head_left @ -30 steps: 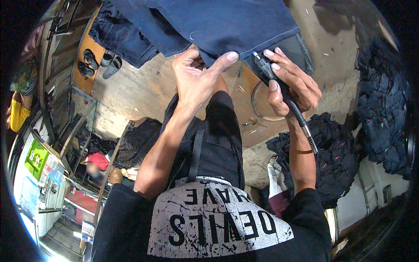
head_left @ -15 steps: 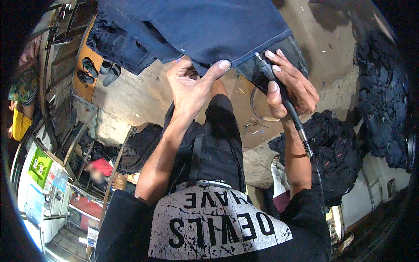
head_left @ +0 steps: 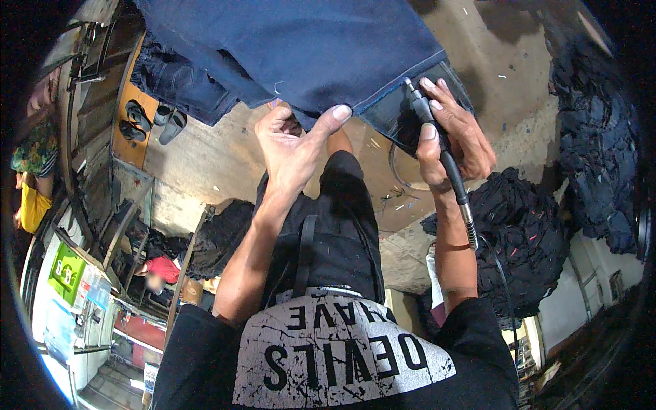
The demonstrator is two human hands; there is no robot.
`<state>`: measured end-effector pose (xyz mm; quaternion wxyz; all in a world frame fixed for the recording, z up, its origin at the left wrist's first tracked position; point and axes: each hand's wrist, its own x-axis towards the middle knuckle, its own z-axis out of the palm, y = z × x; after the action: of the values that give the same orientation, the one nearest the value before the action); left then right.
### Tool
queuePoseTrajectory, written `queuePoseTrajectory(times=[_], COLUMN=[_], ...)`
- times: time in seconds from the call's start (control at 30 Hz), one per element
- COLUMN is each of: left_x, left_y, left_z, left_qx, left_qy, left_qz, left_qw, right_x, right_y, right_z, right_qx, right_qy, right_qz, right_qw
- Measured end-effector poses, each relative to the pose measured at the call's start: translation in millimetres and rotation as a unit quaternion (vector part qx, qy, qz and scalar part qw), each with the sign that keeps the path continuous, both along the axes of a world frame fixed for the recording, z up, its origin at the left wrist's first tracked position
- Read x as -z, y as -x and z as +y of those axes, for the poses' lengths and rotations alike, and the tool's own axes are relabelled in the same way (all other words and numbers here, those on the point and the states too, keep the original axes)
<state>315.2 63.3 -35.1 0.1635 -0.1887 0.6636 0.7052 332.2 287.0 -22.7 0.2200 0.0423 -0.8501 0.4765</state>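
A dark blue denim garment (head_left: 307, 55) with a pale-stitched hem spreads out in front of me. My left hand (head_left: 294, 140) is closed on its near edge, the thumb lying on top of the cloth and the fingers partly hidden beneath. In my right hand (head_left: 459, 137) is a black pen-shaped corded tool (head_left: 430, 119) with a metal tip and a spring sleeve at its cable end. The tip is at the stitched hem, where a darker inner layer of cloth (head_left: 389, 113) shows. Whether it touches the cloth I cannot tell.
Heaps of dark cloth (head_left: 523, 239) lie to the right, with a taller pile (head_left: 594, 150) beyond. Sandals (head_left: 171, 126) rest at the left. Thread scraps dot the floor (head_left: 219, 157). Other people, one near a yellow cloth (head_left: 34, 205), are at the left.
The garment and my left hand have shifted slightly left. The tool's tip has moved along the hem toward the garment's right corner. The tool's cable now bows out to the right.
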Motion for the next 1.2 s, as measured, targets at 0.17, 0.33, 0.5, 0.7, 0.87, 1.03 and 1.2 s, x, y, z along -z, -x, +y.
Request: queuePoseTrajectory(times=[0.17, 0.33, 0.5, 0.7, 0.87, 1.03, 1.2], left_x=[-0.1, -0.4, -1.1, -1.6, 0.4, 1.2, -1.8], left_y=[0.2, 0.0, 0.1, 1.0, 0.5, -1.0, 0.4], left_z=[-1.0, 0.8, 3.9, 0.6, 1.4, 1.6, -2.7], left_qx=[0.002, -0.011, -0.009, -0.003, -0.002, -0.016, 0.006], left_qy=[0.011, -0.025, -0.025, -0.017, -0.017, -0.037, -0.009], left_qz=[-0.011, 0.014, 0.026, 0.007, 0.020, 0.026, 0.013], left_qw=[1.000, 1.000, 0.999, 1.000, 1.000, 0.999, 1.000], right_x=[2.3, 0.8, -2.3, -5.8, -5.2, -5.4, -11.5], right_y=[-0.8, -1.3, -2.8, -2.8, -5.6, -7.4, -1.8], right_z=[-2.1, -3.7, -1.1, 0.6, 0.5, -0.1, -3.2], right_qx=[0.027, 0.056, 0.042, -0.016, -0.051, -0.050, -0.101], right_qy=[0.013, 0.017, -0.005, 0.011, 0.003, 0.007, 0.000], right_qz=[-0.002, -0.009, -0.020, -0.033, -0.031, -0.045, -0.038], right_qw=[1.000, 0.998, 0.999, 0.999, 0.998, 0.998, 0.994])
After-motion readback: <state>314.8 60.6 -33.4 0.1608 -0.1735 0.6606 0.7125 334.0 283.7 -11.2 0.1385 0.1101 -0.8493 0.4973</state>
